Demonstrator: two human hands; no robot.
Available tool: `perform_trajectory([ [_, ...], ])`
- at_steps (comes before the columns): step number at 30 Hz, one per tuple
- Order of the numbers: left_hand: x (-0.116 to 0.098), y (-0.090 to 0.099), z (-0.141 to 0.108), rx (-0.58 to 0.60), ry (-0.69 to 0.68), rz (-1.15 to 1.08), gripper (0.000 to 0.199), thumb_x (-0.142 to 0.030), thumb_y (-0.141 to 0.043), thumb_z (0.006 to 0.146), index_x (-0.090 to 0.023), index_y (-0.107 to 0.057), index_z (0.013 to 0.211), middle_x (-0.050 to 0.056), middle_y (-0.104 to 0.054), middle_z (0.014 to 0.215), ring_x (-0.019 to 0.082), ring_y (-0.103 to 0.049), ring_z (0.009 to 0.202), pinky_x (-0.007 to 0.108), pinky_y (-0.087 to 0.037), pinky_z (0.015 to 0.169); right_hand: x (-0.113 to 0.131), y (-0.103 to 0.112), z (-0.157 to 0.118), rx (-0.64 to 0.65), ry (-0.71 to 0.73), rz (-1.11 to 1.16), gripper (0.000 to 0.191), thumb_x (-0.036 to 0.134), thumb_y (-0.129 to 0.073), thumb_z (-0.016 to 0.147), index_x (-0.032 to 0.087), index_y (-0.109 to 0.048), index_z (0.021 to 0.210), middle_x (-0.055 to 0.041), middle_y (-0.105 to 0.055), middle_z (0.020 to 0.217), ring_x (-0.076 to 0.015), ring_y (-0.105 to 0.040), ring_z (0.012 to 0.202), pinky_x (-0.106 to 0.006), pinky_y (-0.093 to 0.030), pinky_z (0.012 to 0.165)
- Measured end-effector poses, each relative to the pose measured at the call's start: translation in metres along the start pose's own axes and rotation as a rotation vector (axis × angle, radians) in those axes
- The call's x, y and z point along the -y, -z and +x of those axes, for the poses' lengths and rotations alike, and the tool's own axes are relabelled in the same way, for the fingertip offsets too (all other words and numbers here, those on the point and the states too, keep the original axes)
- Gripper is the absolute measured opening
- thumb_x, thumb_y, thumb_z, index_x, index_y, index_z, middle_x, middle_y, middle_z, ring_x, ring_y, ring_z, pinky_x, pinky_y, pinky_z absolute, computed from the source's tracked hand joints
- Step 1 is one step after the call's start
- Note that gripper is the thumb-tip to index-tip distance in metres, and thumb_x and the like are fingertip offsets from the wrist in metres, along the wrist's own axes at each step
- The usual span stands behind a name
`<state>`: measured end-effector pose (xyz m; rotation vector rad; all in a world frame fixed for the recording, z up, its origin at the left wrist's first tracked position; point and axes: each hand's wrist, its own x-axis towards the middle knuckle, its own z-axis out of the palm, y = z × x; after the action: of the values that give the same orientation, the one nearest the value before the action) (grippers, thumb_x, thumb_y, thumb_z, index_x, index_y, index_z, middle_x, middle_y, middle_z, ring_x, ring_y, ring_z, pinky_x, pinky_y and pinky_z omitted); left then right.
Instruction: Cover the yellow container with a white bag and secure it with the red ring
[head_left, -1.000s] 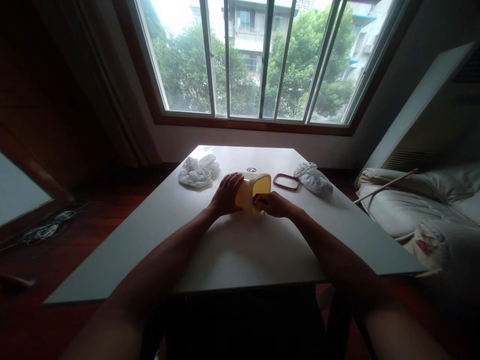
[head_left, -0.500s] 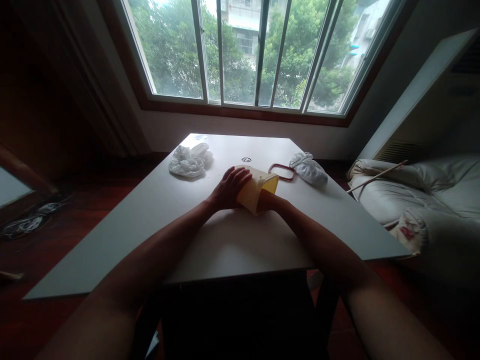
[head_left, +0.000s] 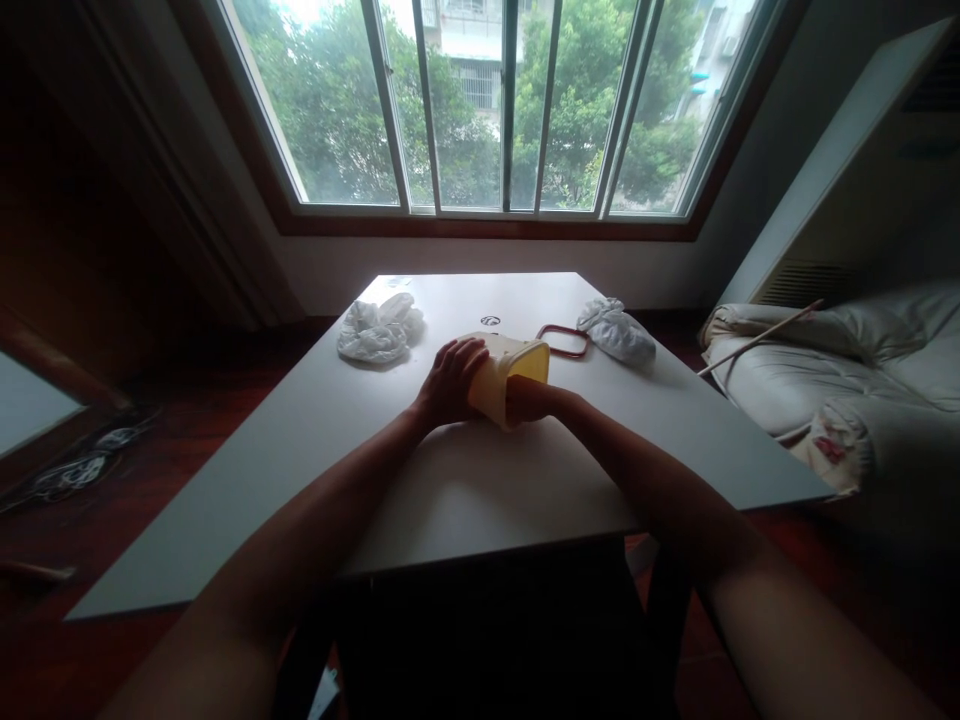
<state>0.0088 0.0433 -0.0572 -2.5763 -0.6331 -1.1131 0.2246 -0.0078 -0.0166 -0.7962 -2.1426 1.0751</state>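
A pale yellow plastic bin (head_left: 491, 385) lies tipped over the white table, its open mouth facing right. My left hand (head_left: 454, 378) is wrapped around the bin's closed end, fingers curled over the top. My right hand (head_left: 527, 397) reaches into the mouth from the right; its fingers are hidden inside, and whether they hold anything does not show. Just beyond the bin lies a reddish-brown rounded rectangular ring (head_left: 568, 353), flat on the table.
On the white table (head_left: 480, 500), a crumpled white plastic bag (head_left: 379, 330) lies at the left and another plastic bag (head_left: 619, 332) at the right. A small dark round mark (head_left: 490, 321) shows near the far side. A pale sofa (head_left: 885, 350) with a stick stands at right.
My right hand has drawn back slightly within the bin's mouth. The bin has turned a little, and the whole view has shifted slightly.
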Motion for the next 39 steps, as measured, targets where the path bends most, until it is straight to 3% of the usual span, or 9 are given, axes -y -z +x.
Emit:
perform_trajectory([
  [5,0.0,0.002,0.001,-0.02,-0.017,-0.014,0.094,-0.058,-0.077,0.07,-0.024,-0.035,0.146,0.021,-0.045,0.148,0.041,-0.038,0.143,0.066,-0.033,0.115,0.005,0.007,-0.009,0.216,-0.032,-0.317,0.019,0.001,-0.06,0.068,0.015,-0.073,0.073,-0.0004,-0.067,0.069,-0.013,-0.056,0.066,-0.023,-0.044,0.063],
  [11,0.006,0.003,-0.003,-0.085,0.047,-0.003,0.103,-0.061,-0.078,0.066,-0.023,-0.029,0.149,0.022,-0.044,0.146,0.043,-0.039,0.141,0.065,-0.037,0.112,0.021,0.006,-0.018,0.27,0.065,-0.269,0.031,-0.001,-0.046,0.074,0.016,-0.07,0.081,-0.0003,-0.068,0.079,-0.0118,-0.058,0.072,-0.021,-0.046,0.071],
  [15,0.013,0.003,-0.007,-0.128,0.039,0.015,0.113,-0.064,-0.078,0.063,-0.02,-0.022,0.152,0.023,-0.043,0.147,0.043,-0.043,0.138,0.063,-0.04,0.112,0.03,-0.002,-0.016,0.196,0.099,-0.186,0.031,-0.001,-0.043,0.073,0.016,-0.068,0.081,0.0,-0.065,0.077,-0.0115,-0.055,0.071,-0.022,-0.045,0.071],
  [20,0.014,0.003,-0.007,-0.131,0.013,0.068,0.119,-0.059,-0.079,0.064,-0.018,-0.014,0.155,0.025,-0.042,0.147,0.044,-0.043,0.137,0.062,-0.041,0.111,0.027,-0.006,-0.014,0.098,0.041,-0.108,0.021,0.007,-0.048,0.078,0.016,-0.067,0.079,-0.0007,-0.064,0.074,-0.0121,-0.055,0.07,-0.023,-0.046,0.069],
  [24,0.007,0.003,-0.003,-0.145,0.016,0.079,0.116,-0.053,-0.078,0.066,-0.018,-0.013,0.155,0.024,-0.042,0.146,0.045,-0.043,0.137,0.063,-0.041,0.11,0.021,-0.009,-0.01,-0.003,0.038,0.136,0.017,0.017,-0.058,0.077,0.014,-0.068,0.089,-0.0012,-0.063,0.076,-0.0128,-0.054,0.069,-0.025,-0.046,0.067],
  [28,0.001,0.002,0.001,-0.159,-0.009,0.071,0.113,-0.052,-0.077,0.068,-0.019,-0.014,0.156,0.024,-0.042,0.147,0.044,-0.043,0.137,0.064,-0.04,0.111,0.022,-0.011,-0.005,-0.091,0.04,0.343,0.023,0.025,-0.069,0.072,0.014,-0.068,0.092,-0.0034,-0.066,0.087,-0.016,-0.057,0.079,-0.027,-0.049,0.074],
  [33,-0.004,0.001,0.004,-0.114,-0.031,0.063,0.111,-0.055,-0.076,0.07,-0.019,-0.015,0.156,0.024,-0.041,0.149,0.044,-0.04,0.14,0.065,-0.035,0.114,0.024,-0.014,-0.004,-0.234,-0.055,0.424,0.016,0.027,-0.07,0.076,0.016,-0.067,0.088,-0.0035,-0.066,0.088,-0.0168,-0.059,0.081,-0.026,-0.05,0.074],
  [39,-0.012,0.004,0.011,-0.115,-0.143,0.089,0.104,-0.056,-0.071,0.076,-0.015,-0.017,0.156,0.026,-0.044,0.146,0.042,-0.039,0.141,0.064,-0.036,0.114,0.008,-0.024,0.006,-0.399,-0.16,0.651,0.006,0.019,-0.065,0.077,0.018,-0.06,0.08,-0.0012,-0.06,0.077,-0.0148,-0.056,0.073,-0.026,-0.054,0.068],
])
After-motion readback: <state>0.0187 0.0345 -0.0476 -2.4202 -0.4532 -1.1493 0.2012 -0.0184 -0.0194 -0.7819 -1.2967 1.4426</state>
